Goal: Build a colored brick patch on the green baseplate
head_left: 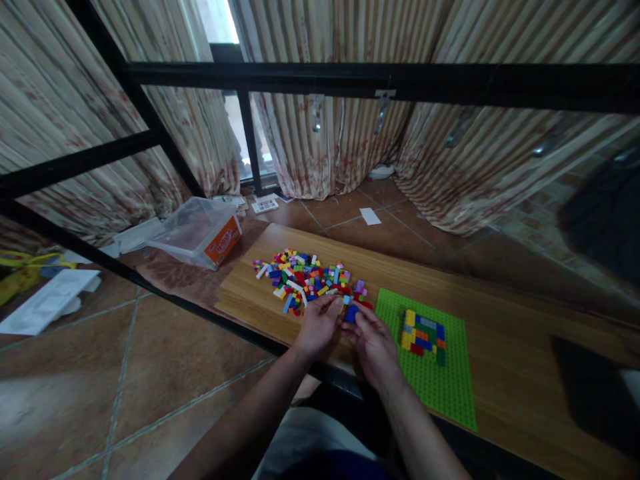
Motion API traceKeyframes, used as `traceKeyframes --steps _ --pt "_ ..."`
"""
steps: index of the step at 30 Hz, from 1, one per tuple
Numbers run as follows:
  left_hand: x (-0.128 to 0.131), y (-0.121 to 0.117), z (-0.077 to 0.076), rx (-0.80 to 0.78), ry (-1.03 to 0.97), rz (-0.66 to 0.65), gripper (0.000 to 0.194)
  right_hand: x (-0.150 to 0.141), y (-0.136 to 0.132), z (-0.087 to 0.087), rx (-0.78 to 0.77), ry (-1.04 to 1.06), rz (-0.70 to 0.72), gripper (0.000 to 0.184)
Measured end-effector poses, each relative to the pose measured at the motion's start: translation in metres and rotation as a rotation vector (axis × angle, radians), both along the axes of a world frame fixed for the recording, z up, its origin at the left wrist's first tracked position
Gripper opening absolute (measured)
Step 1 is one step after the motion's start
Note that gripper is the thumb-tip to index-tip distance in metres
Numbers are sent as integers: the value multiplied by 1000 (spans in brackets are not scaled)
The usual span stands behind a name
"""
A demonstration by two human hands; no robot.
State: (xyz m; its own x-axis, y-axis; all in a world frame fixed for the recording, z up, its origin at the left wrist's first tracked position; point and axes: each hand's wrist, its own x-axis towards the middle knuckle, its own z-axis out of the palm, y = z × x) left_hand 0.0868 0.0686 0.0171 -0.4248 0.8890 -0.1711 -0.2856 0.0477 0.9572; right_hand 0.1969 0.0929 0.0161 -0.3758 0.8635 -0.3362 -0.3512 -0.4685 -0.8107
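Note:
A dark blue toy brick (pixel 351 313) sits between the thumb and fingers of my right hand (pixel 374 341). My left hand (pixel 319 325) is closed in a pinch close beside it, fingertips almost meeting those of the right; what it grips, if anything, is too small to make out. Just beyond both hands lies a loose pile of multicoloured bricks (pixel 305 279). To the right of my right hand, a green baseplate (pixel 450 393) carries a low block of joined bricks (pixel 424 335) in yellow, blue, orange, red, grey and green.
The wooden board (pixel 505 347) bears the bricks and baseplate. A clear plastic tub (pixel 195 230) with an orange label stands at the back left. Black metal bars (pixel 350 79) cross in front of the curtains (pixel 335 147). A dark flat object (pixel 595 380) lies at the right.

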Motion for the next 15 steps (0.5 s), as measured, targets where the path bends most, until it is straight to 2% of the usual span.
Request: traceKeyframes --steps 3,8,12,15 --pt "1 -6 2 21 155 -37 22 2 1 5 -1 -5 30 41" --pt "10 -20 5 53 459 -62 19 2 0 5 148 -232 -25 39" --pt "19 -31 -2 34 364 -34 25 5 -6 2 161 -223 14 39" --pt "16 -37 -9 6 333 -12 26 10 -8 -3 153 -272 38 39"
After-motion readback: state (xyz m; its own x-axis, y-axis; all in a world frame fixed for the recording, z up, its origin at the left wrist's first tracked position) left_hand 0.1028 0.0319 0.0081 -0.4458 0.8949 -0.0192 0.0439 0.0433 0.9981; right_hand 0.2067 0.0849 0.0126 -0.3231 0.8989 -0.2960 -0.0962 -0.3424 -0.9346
